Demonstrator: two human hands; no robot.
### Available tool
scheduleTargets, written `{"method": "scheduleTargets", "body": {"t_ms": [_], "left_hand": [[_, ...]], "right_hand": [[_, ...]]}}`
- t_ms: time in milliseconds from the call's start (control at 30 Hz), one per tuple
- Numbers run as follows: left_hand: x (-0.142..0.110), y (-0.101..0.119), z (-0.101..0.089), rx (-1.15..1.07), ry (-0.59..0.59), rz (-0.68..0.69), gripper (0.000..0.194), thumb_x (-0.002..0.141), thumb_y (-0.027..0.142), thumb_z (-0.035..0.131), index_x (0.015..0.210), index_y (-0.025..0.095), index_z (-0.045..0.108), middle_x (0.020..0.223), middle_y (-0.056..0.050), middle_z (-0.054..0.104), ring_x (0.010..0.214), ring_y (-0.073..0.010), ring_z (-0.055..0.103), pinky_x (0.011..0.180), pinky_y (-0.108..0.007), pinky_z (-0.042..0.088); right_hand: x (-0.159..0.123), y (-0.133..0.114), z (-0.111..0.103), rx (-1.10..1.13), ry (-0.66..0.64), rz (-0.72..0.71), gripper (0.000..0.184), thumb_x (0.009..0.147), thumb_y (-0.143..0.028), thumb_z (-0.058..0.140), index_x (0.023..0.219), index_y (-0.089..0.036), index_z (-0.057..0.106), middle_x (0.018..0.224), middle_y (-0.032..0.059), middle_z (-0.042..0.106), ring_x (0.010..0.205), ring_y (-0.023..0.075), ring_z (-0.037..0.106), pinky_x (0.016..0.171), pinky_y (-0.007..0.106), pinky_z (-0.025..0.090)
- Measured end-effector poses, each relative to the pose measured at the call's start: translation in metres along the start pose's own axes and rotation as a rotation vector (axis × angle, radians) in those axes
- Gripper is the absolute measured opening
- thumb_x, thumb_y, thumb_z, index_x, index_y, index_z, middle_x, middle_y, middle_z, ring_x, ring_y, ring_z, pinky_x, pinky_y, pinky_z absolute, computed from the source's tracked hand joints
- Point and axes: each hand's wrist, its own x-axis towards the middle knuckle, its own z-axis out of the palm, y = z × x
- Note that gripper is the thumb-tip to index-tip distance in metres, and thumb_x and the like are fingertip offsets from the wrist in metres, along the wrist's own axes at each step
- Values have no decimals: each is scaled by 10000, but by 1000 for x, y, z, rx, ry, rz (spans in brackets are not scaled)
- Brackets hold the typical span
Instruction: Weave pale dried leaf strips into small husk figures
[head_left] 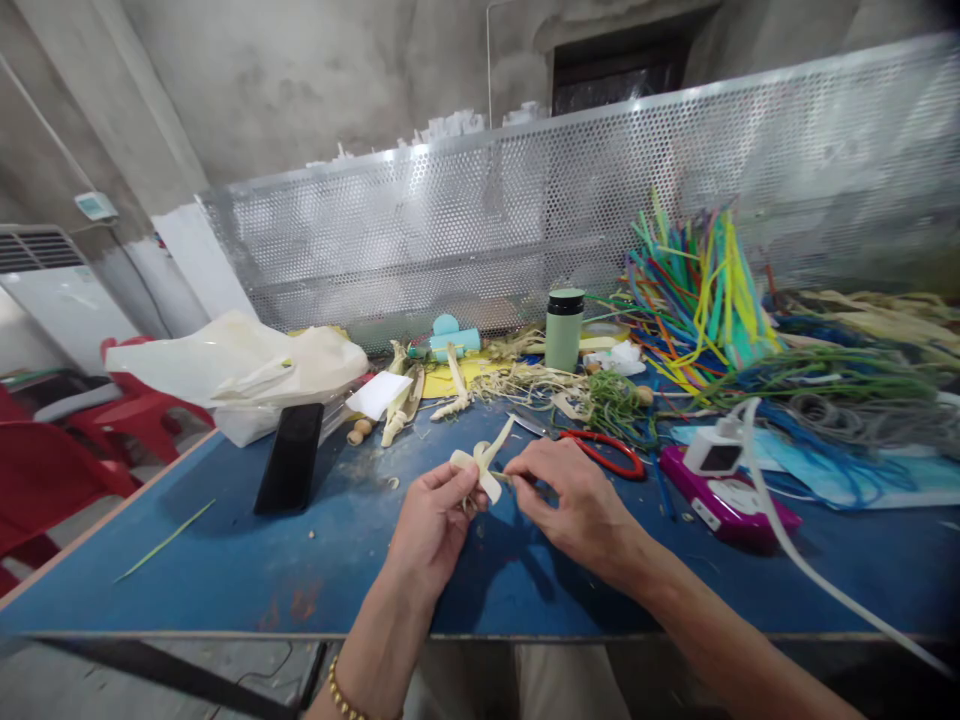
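Over the front middle of the blue table, my left hand (439, 515) pinches a small woven piece of pale, flat plant strips (484, 465). One strip end sticks up to the right from it, and broad ends fan out. My right hand (566, 490) is closed at the right side of the piece, its thumb and forefinger pinching a thin strip end. The rest of its fingers curl inward. Just behind my right hand lie scissors (611, 455) with red handles, their blades pointing left.
A black phone (289, 460) and a white plastic bag (247, 370) lie left. Dried stalks (450, 385) and a green canister (564, 330) stand at the back. Right are colourful strips (705, 290), a magenta power strip (724, 500) with a white cable, and the table (225, 570) edge runs in front.
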Motion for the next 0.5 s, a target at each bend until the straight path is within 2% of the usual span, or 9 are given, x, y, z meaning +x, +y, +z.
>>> {"method": "scheduleTargets", "body": {"t_ms": [200,300,500], "left_hand": [[-2,3,0,112,3,15,249,617,296,838,638,98,689,571,-36,611,547,-93,517,593,-226,386],[-3,3,0,127,8,34,247,625,307,832,647,103,694,590,-40,624,565,-100,525,607,-233,393],[-4,3,1,133,8,47,246,638,310,821,640,105,684,581,-32,618,556,-99,525,596,-231,393]], "right_hand": [[0,-1,-5,207,-90,179,166,847,-121,519,783,-186,658,741,6,647,706,132,569,683,255,417],[1,-4,-7,276,-118,250,141,862,-163,536,878,-180,675,781,12,683,717,133,598,672,238,442],[2,-3,-13,390,-171,275,138,885,-234,560,946,-178,671,784,14,692,721,142,612,659,229,457]]}}
